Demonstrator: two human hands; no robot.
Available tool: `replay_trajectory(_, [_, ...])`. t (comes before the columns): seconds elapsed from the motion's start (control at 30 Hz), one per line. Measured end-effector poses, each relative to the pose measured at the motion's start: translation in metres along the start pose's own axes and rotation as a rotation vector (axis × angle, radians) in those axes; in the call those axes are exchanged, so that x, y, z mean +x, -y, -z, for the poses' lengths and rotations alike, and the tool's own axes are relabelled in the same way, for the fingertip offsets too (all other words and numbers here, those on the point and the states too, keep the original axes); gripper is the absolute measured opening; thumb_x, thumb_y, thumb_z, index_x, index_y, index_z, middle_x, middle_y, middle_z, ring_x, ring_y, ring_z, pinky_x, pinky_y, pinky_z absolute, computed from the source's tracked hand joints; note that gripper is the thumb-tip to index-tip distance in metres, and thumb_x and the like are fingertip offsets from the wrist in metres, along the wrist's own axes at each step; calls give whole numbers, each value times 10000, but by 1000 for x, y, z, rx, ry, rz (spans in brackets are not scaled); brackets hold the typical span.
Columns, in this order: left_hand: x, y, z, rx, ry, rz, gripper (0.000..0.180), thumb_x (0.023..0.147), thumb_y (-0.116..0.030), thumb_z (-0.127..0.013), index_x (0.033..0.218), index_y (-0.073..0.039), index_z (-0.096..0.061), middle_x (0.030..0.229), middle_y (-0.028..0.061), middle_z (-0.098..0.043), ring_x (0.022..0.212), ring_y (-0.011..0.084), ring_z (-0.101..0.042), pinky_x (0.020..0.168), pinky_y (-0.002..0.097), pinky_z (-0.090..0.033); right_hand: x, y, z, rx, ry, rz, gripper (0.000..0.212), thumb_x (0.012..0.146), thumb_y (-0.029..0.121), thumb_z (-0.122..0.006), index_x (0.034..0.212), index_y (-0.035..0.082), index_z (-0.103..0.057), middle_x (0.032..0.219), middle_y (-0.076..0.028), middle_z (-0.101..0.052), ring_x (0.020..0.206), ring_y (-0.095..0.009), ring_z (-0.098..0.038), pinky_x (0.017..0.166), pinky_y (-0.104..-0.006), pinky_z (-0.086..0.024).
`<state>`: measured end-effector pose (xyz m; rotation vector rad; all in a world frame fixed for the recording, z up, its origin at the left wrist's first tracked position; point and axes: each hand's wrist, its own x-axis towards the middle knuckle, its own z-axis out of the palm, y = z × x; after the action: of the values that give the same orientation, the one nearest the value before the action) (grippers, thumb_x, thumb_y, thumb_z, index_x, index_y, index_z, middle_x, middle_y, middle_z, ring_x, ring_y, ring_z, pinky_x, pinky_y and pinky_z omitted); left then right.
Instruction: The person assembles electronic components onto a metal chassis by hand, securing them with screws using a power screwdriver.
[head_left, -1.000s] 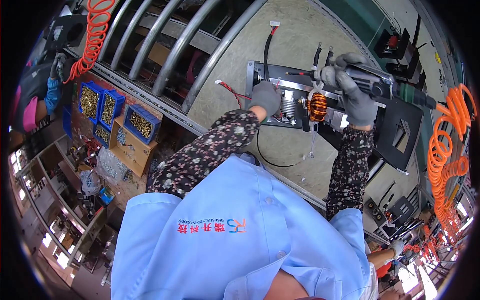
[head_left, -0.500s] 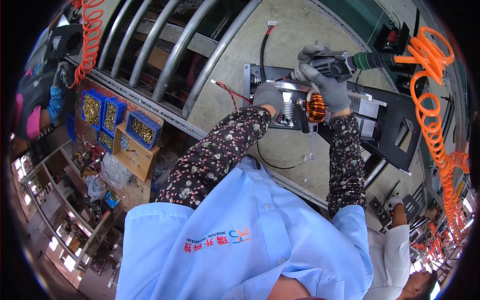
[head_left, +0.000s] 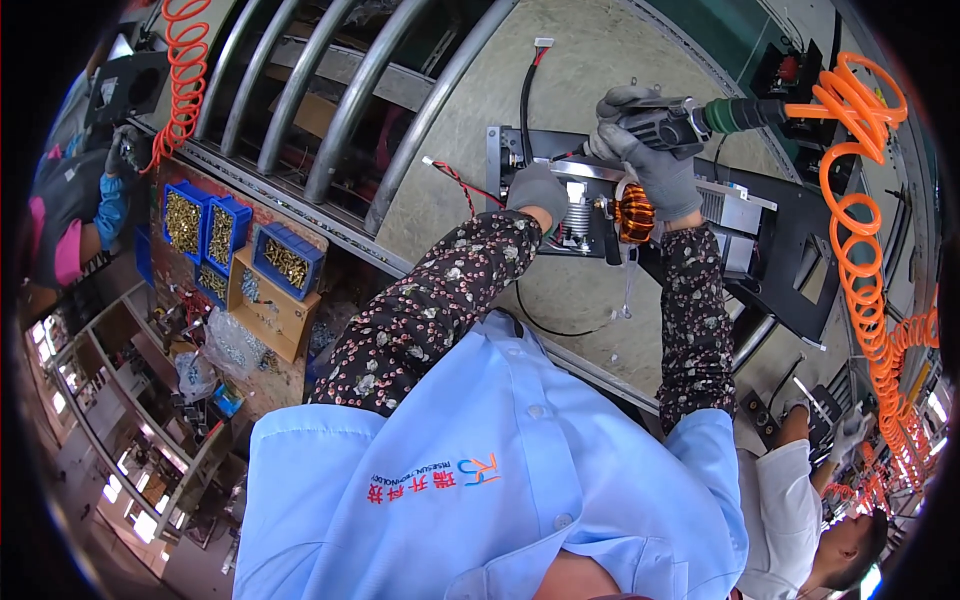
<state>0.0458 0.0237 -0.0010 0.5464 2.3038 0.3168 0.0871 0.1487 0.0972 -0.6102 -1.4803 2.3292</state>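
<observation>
My right hand [head_left: 655, 170], in a grey glove, is wrapped round a dark air screwdriver [head_left: 660, 128] lying nearly level. The tool's nose points left, toward my gloved left hand [head_left: 538, 190]. That hand is curled low over the left part of a black metal chassis [head_left: 590, 145]; its fingertips and anything between them are hidden. Beside it sit a finned silvery part [head_left: 577, 218] and a copper-wound coil [head_left: 634, 212], the coil just below my right wrist. A black cable with a white connector [head_left: 543, 43] sticks out at the back, and a twisted red-and-black wire [head_left: 455, 180] at the left.
An orange coiled hose [head_left: 850, 150] runs from the tool down the right side. Metal rollers [head_left: 350, 110] lie at the upper left. Blue bins of brass-coloured fasteners [head_left: 285, 260] stand left, near a cardboard tray [head_left: 262, 315]. Co-workers are at the far left and lower right.
My hands and the screwdriver hold almost the same place. At the lower right, the co-worker's arms have moved, and a gloved hand now shows farther right.
</observation>
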Motion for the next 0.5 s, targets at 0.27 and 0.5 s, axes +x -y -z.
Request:
replay_trajectory(0.27, [-15, -5, 14, -52, -22, 6, 201, 713, -198, -534, 744, -19, -620, 783, 183, -602, 767, 310, -593, 661, 358, -477, -2, 5, -12, -264, 125, 40, 278, 693, 13, -616, 961, 14, -539, 822, -37, -570, 774, -99, -548, 683, -225, -451])
replay_trajectory(0.5, [-34, -5, 32, 118, -77, -68, 197, 729, -203, -504, 734, -55, -633, 732, 154, -607, 712, 297, -599, 609, 371, -475, -6, 3, -11, -190, 172, 5, 281, 692, 37, -634, 953, 15, -532, 847, -36, -568, 780, -93, -548, 710, -222, -444])
